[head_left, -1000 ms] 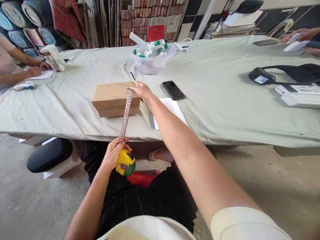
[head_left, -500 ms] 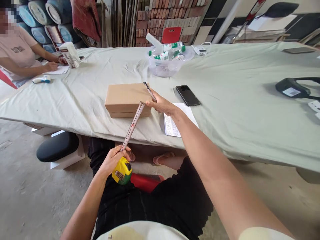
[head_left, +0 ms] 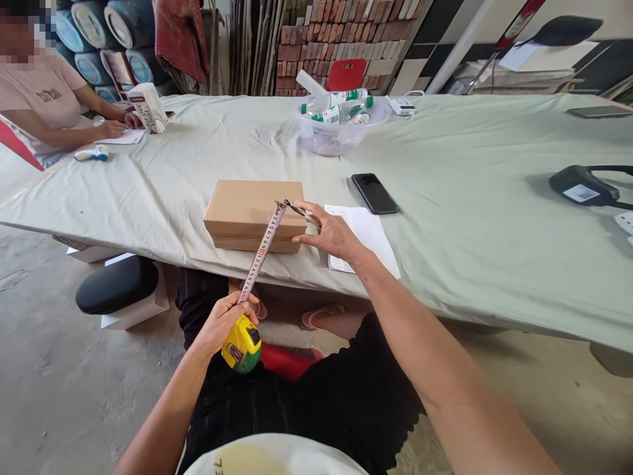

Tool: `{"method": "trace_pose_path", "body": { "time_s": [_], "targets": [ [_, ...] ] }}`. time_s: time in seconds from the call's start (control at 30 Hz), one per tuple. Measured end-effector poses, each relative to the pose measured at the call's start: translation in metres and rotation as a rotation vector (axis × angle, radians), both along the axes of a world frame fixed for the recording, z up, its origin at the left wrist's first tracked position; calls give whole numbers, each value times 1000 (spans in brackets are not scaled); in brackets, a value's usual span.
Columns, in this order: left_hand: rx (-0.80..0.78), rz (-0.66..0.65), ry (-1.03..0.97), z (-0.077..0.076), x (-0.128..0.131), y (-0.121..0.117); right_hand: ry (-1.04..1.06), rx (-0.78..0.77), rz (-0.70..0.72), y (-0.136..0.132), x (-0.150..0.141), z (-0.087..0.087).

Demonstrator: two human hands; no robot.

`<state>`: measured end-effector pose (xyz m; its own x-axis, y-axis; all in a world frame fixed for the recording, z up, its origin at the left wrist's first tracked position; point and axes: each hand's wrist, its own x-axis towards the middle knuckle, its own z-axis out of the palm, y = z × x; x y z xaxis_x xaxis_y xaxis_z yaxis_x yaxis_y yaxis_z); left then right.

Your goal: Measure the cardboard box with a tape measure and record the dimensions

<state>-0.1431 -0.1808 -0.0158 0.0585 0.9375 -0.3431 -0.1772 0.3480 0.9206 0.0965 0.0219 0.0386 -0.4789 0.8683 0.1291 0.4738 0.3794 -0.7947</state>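
In the head view my left hand (head_left: 228, 318) is wrapped round a yellow and green tape measure (head_left: 242, 343) above my lap. Its white blade (head_left: 260, 254) runs out up and to the right, the hooked end in front of the cardboard box (head_left: 254, 198). The brown box lies flat near the table's front edge. My right hand (head_left: 336, 234) keeps a pen (head_left: 301, 212) tucked in its fingers, the tip pointing left toward the blade's end. Thumb and forefinger are spread at the box's right side; contact is hard to judge. Partly under this hand lies a written sheet (head_left: 368, 227).
A black phone (head_left: 374, 193) lies beyond the sheet. Farther back stands a clear plastic basin (head_left: 326, 142) holding bottles. A person (head_left: 54, 99) sits at the far left, hands on a paper by a white carton (head_left: 148, 109). A black headset-like device (head_left: 576, 185) lies right.
My right hand has come down and toward me, its fingers opening wider around the pen at the box's right side. The box sits slightly nearer me. My left hand still holds the extended tape.
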Motion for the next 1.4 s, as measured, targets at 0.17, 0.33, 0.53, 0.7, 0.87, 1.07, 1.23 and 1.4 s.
{"method": "trace_pose_path", "body": {
  "time_s": [0.17, 0.33, 0.53, 0.7, 0.87, 1.07, 1.23, 1.4],
  "targets": [
    [3, 47, -61, 17, 15, 3, -39, 28, -15, -2, 0, 22],
    [9, 81, -106, 28, 35, 15, -54, 36, 21, 9, -2, 31],
    [3, 100, -96, 28, 46, 19, 31, 8, 9, 22, -1, 33],
    [6, 129, -74, 25, 50, 20, 19, -11, 1, 31, -5, 35],
    [25, 169, -25, 20, 51, 19, -4, -28, -6, 37, -8, 34],
    [52, 205, 67, 10, 54, 20, 14, -50, 17, 39, -9, 33],
    [69, 230, 118, 9, 58, 30, 27, -46, 19, 44, -10, 36],
    [99, 243, 131, 11, 62, 43, 49, -50, 20, 52, -12, 41]
  ]
}}
